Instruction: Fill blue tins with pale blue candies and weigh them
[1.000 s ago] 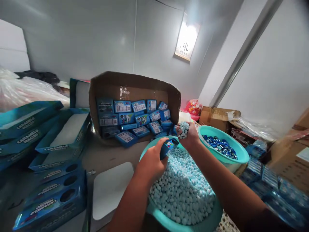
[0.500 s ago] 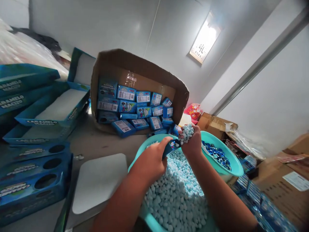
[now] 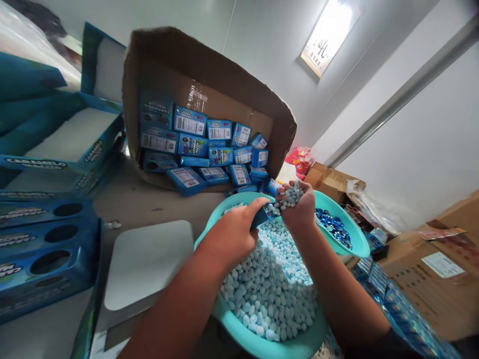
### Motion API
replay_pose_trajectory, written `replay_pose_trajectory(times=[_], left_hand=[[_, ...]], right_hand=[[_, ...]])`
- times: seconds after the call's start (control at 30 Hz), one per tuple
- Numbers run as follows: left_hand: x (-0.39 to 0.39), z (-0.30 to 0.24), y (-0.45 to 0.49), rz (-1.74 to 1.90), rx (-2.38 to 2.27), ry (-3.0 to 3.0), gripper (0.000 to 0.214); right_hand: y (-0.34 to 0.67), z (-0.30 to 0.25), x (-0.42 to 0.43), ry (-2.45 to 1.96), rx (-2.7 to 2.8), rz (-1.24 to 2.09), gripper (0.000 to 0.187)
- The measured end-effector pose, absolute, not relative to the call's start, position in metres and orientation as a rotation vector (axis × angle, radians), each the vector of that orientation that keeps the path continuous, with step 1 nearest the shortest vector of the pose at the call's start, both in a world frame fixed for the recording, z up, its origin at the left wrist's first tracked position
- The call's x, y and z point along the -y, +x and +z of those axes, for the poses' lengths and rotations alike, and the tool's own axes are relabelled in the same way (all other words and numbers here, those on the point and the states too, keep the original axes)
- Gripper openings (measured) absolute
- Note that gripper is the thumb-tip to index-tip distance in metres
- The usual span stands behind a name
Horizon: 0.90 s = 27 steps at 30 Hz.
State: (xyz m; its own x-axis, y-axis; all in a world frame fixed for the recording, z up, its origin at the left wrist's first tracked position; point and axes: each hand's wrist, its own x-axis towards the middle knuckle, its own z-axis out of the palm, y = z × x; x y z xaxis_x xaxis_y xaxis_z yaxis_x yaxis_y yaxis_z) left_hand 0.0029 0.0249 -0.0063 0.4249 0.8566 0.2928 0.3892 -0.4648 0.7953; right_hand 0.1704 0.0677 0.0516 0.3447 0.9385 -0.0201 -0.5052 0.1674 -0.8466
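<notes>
My left hand (image 3: 234, 234) is closed round a small blue candy box (image 3: 262, 214), tilted with its open end toward my other hand. Cupped beside that opening, my right hand (image 3: 299, 207) holds a heap of pale blue candies (image 3: 291, 194), and some lie at the mouth of the box. Below both hands stands a turquoise basin (image 3: 247, 344) full of the same pale candies (image 3: 269, 294). Behind my right forearm, a second turquoise basin (image 3: 361, 239) contains shiny dark blue pieces (image 3: 335, 228).
A tilted cardboard carton (image 3: 209, 60) holds several blue candy boxes (image 3: 192, 144). A flat pale scale-like plate (image 3: 149, 259) lies left of the basin. Blue display trays (image 3: 60, 159) and cartons with round holes (image 3: 41, 259) are stacked at left. Brown cardboard boxes (image 3: 422, 279) stand at right.
Candies now show at the mouth of the small box, which has come against the heap in my right hand. The camera view has shifted, moving the left-hand trays further left.
</notes>
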Motion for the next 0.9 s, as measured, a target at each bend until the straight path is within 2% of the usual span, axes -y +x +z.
replay_pose_trajectory(times=[0.17,0.37,0.63,0.9], left_hand=[[-0.025,-0.005,0.003,0.946,-1.02,2.031,0.07],[-0.023,-0.003,0.003,0.92,-1.083,2.091,0.083],[-0.027,-0.005,0.004,0.919,-0.978,2.215,0.069],[-0.029,-0.004,0.003,0.983,-0.887,2.284,0.065]], right_hand=[[0.169,0.054,-0.065,-0.883,0.514,1.149,0.019],[0.172,0.053,-0.064,-0.809,0.534,1.193,0.02],[0.169,0.054,-0.058,-0.793,0.616,1.193,0.02],[0.171,0.057,-0.053,-0.742,0.696,1.157,0.016]])
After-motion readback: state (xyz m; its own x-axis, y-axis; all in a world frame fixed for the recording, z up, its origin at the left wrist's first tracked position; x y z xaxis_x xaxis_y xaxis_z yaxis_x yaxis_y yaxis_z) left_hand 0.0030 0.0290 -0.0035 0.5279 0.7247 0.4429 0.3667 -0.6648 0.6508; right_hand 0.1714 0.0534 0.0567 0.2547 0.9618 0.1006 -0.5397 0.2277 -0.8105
